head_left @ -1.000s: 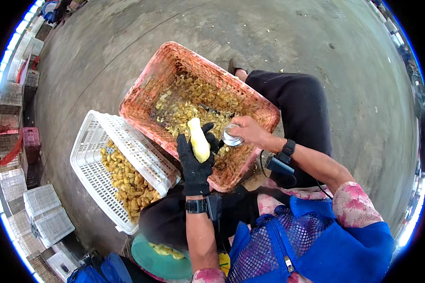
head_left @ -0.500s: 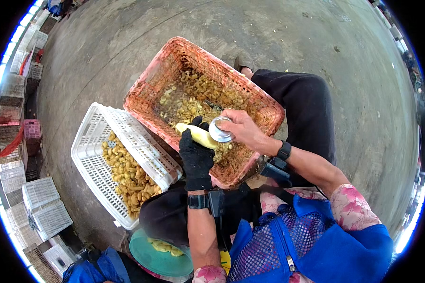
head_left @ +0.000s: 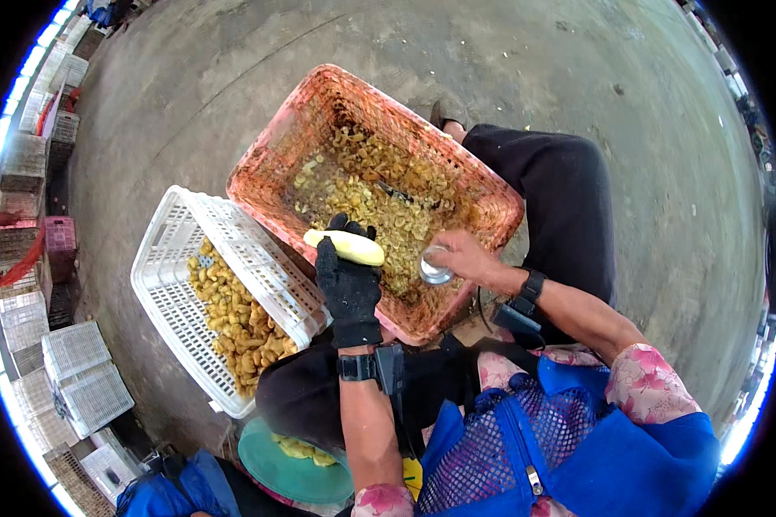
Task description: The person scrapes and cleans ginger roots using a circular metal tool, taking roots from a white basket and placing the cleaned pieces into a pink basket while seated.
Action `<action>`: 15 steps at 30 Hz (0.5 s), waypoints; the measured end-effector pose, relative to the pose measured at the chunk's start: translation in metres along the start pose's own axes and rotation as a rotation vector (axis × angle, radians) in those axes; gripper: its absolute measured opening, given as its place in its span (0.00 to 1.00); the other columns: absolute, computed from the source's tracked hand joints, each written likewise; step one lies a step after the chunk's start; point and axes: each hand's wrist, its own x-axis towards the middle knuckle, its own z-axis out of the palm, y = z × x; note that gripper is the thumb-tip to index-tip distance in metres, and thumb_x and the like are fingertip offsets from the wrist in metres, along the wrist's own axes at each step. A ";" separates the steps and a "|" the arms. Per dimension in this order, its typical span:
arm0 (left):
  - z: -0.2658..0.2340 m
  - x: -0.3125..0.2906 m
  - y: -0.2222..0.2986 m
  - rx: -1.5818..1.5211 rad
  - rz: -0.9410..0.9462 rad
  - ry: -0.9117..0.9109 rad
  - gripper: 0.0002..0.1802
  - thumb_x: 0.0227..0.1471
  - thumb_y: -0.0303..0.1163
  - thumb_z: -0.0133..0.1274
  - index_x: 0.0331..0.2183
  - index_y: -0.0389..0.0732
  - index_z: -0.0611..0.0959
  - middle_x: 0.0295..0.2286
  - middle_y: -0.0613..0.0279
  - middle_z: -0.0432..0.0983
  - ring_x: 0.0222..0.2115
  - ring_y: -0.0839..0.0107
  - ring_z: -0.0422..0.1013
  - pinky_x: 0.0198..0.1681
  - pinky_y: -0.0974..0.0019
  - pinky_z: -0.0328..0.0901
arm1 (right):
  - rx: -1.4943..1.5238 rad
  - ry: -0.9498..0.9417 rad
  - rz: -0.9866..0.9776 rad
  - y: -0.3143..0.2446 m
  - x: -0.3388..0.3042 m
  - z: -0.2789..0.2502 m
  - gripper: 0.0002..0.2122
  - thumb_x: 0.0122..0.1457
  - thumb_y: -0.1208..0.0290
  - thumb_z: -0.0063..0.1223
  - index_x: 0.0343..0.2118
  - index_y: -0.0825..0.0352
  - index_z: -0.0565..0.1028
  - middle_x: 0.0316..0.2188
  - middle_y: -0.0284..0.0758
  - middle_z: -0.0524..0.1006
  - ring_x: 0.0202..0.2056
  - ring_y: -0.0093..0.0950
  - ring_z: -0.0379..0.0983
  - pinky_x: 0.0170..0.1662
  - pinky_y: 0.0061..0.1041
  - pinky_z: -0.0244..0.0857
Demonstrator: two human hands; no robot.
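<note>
My left hand [head_left: 350,289], in a black glove, grips a pale yellow peeled root [head_left: 347,247], long and smooth, over the near left part of a red crate [head_left: 267,164]. My bare right hand [head_left: 466,258] is closed on a round silver metal ring or lid [head_left: 434,267], held right of the root and apart from it. Shavings and scraps [head_left: 362,194] cover the crate's bottom. Among them lies a dark-handled tool [head_left: 394,191], perhaps a knife.
A white basket [head_left: 168,293] left of the crate holds many knobby yellow-brown roots [head_left: 241,323]. By my left leg, a green basin [head_left: 276,470] contains pale yellow pieces. Stacked crates [head_left: 86,379] line the left side. A blue-clad person [head_left: 177,491] is partly visible at lower left.
My right hand has drawn the metal ring away from the root, to the right and nearer me. My left hand has shifted slightly left, and the root lies more level.
</note>
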 end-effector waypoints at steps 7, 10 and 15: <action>0.013 -0.002 0.004 -0.272 -0.168 -0.130 0.43 0.66 0.68 0.59 0.60 0.37 0.82 0.52 0.49 0.85 0.55 0.51 0.80 0.72 0.36 0.67 | 0.339 -0.057 0.144 -0.024 0.011 -0.007 0.12 0.71 0.65 0.63 0.40 0.73 0.83 0.29 0.32 0.80 0.34 0.20 0.75 0.38 0.29 0.71; 0.018 0.002 0.001 -0.169 -0.116 0.058 0.42 0.66 0.68 0.58 0.58 0.37 0.83 0.50 0.50 0.86 0.55 0.49 0.80 0.73 0.36 0.65 | 0.374 0.013 0.129 -0.027 0.002 -0.002 0.12 0.71 0.66 0.62 0.40 0.73 0.82 0.31 0.32 0.80 0.35 0.20 0.74 0.38 0.30 0.70; 0.021 0.002 -0.006 -0.061 -0.025 -0.012 0.38 0.71 0.62 0.58 0.60 0.34 0.81 0.52 0.52 0.85 0.53 0.56 0.81 0.66 0.45 0.73 | 0.237 0.043 -0.076 -0.063 0.006 0.007 0.13 0.71 0.64 0.61 0.39 0.73 0.81 0.30 0.37 0.79 0.33 0.24 0.74 0.36 0.32 0.69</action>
